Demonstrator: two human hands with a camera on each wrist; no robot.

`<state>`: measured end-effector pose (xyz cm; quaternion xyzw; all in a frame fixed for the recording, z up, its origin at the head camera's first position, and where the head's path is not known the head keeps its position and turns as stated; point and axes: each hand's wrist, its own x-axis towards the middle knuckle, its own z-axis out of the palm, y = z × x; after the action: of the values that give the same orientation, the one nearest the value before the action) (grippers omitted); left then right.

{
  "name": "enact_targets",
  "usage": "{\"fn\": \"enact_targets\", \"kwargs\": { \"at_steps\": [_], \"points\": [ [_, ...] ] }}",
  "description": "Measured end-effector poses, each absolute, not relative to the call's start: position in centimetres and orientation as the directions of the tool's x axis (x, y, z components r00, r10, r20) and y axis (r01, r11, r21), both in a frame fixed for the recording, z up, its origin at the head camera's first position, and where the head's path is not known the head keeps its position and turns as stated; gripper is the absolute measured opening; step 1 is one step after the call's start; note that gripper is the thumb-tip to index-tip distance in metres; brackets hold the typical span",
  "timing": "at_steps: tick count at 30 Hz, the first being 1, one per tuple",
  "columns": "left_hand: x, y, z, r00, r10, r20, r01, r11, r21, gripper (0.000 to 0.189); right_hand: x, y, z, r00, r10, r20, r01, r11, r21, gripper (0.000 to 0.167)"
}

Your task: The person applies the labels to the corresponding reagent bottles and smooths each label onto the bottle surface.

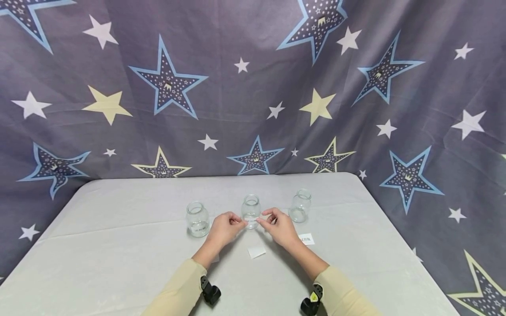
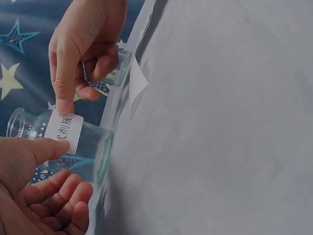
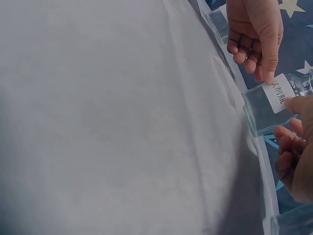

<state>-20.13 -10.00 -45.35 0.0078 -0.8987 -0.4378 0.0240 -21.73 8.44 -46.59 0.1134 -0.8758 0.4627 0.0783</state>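
Toward the far edge of the table [image 1: 99, 267], roughly midway between its left and right edges, stands the middle jar [image 1: 251, 210], upright, with the fitted label [image 2: 68, 128] lying across its body. It is clear glass with a faint green tinge at the base, rounded in the belly, drawn in at the neck, then flaring to a thick round lip; the mouth is uncovered. The label is a small white rectangle bearing dark characters, partly covered by the thumbs.

The left hand [image 1: 226, 229] lays a straight thumb on the label's left end, while the right hand [image 1: 281, 228] does the same at its right end; the other fingers of both are loosely bent about the jar's sides.

Counted out, the glass jars number three: this one, the left jar [image 1: 197, 218], which carries a white tag [image 1: 199, 230] with dark writing, and the right jar [image 1: 301, 205], nearest the table's far right corner. Two loose white pieces show plainly, one blank slip [image 1: 257, 252] between the forearms and one printed slip [image 1: 307, 239] beside the right forearm. Two black wrist cameras [image 1: 211, 293] sit at two pale yellow sleeves [image 1: 171, 287]. Beyond the far edge hangs one star-patterned cloth [image 1: 221, 101].
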Motion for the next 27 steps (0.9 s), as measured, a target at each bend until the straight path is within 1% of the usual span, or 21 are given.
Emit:
{"fn": "enact_targets", "kwargs": {
  "at_steps": [5,9,11,17,22,27],
  "points": [
    [-20.4,-10.0,-45.4,-0.999,-0.029,0.027,0.005,0.577,0.817,0.039,-22.0,8.4,-46.6,-0.960,-0.142,0.240,-0.279,0.505,-0.816,0.038],
    [-20.6,-9.9,-45.4,-1.000,-0.008,0.014,0.008,0.507,0.862,0.052,-22.2,8.1,-46.7,-0.954,-0.161,0.252,-0.298,0.464,-0.834,0.046],
    [-20.6,-9.9,-45.4,-1.000,0.003,0.015,0.015,0.473,0.881,0.056,-22.3,7.9,-46.8,-0.954,-0.163,0.253,-0.300,0.444,-0.844,0.049],
    [-20.6,-9.8,-45.4,-0.999,0.029,0.023,0.034,0.432,0.901,0.052,-22.3,7.4,-46.9,-0.952,-0.156,0.262,-0.303,0.397,-0.866,0.053],
    [-20.6,-9.7,-45.4,-1.000,0.023,0.017,0.026,0.435,0.900,0.050,-22.5,7.5,-47.2,-0.952,-0.142,0.272,-0.306,0.377,-0.874,0.049],
    [-20.6,-9.7,-45.4,-1.000,0.022,0.022,0.029,0.445,0.895,0.050,-22.8,8.3,-47.4,-0.954,-0.179,0.241,-0.290,0.338,-0.895,0.047]
  ]
}}
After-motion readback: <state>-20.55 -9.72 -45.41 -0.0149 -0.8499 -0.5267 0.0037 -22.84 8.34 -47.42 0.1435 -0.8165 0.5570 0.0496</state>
